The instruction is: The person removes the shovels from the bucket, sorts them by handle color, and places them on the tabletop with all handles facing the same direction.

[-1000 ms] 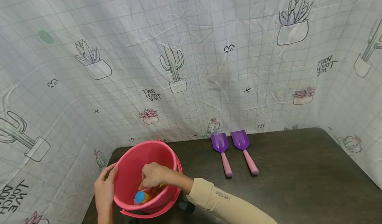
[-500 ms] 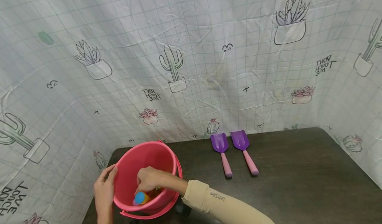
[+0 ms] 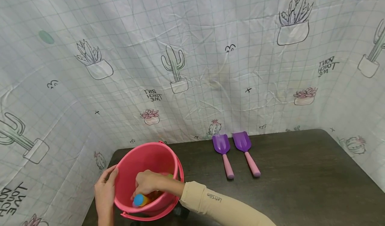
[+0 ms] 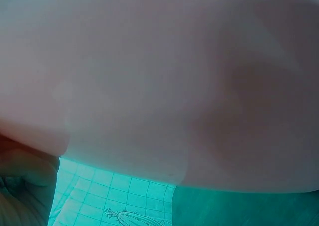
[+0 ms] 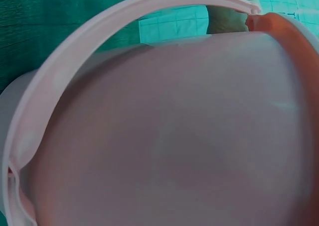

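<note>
A pink bucket (image 3: 127, 167) leans toward me on the dark table, its mouth facing up and forward. Gripping its left rim is my left hand (image 3: 104, 190); in the left wrist view, part of that hand (image 4: 27, 183) shows beside the bucket's wall (image 4: 124, 96). My right hand (image 3: 146, 182) reaches inside the bucket, fingertips pointing down and mostly hidden. Just below those fingers lies a yellow piece with a round blue end (image 3: 139, 200), among other small colourful pieces. Only the bucket's outer wall (image 5: 164, 126) and handle (image 5: 75, 56) fill the right wrist view.
Two toy shovels with purple blades and pink handles, the left one (image 3: 222, 145) and the right one (image 3: 243, 142), lie at the back of the table (image 3: 288, 176). A dark object (image 3: 181, 212) sits under my right forearm. A cactus-print curtain (image 3: 204, 69) surrounds the table.
My right hand has moved a little left and deeper into the bucket, and the blue-ended piece has shifted slightly left. My left hand stays on the rim.
</note>
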`<state>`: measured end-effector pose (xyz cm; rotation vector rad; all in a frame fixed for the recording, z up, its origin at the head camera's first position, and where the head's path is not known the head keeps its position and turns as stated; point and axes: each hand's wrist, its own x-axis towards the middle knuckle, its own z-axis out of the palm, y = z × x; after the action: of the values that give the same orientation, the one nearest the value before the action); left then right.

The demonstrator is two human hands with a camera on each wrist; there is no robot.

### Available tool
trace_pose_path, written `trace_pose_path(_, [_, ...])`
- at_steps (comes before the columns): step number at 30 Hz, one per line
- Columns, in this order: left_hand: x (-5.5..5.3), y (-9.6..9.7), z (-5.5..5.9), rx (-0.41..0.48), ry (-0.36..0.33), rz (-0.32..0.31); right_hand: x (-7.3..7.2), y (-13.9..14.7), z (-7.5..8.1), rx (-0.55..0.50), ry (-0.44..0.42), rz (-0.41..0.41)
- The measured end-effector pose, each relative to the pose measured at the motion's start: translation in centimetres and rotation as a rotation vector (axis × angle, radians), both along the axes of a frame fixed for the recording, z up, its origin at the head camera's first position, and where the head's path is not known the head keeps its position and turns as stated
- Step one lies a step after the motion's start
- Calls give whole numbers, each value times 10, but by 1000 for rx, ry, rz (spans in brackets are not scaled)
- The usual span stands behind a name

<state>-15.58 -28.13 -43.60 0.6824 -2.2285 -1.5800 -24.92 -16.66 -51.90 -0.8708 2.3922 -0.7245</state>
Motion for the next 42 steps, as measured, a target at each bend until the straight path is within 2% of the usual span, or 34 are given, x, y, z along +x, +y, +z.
trace_pose_path(2, [0,0,0,2,8,2,0,1,0,-2,4,9])
trace_pose_path(8, [-1,0,0,5,8,-5,7,5,12,-5,-31,-48])
trace_pose_path(15, [0,-1,0,13,-11,-11,6,6,1,-100,-18,-122])
trace_pose_path(18, [1,-2,-1,18,-15,-10,11,13,17,-119,-40,-142])
trace_pose_path(22, [0,-3,0,6,-9,-18,33,37,77,-176,-141,-172])
trace_pose_path(25, [0,-2,0,-12,-5,-23,47,56,115,-250,-218,-193])
trace_pose_path(26, [0,-2,1,-13,-5,-23,49,60,122,-269,-238,-194])
trace_pose_path(29, [0,-1,1,-17,-1,-21,52,70,132,-333,-298,-200])
trace_pose_path(33, [0,-1,1,-22,4,-17,50,77,134,-391,-362,-193])
trace_pose_path(42, [1,-2,0,-12,4,-15,38,93,134,-415,-409,-138])
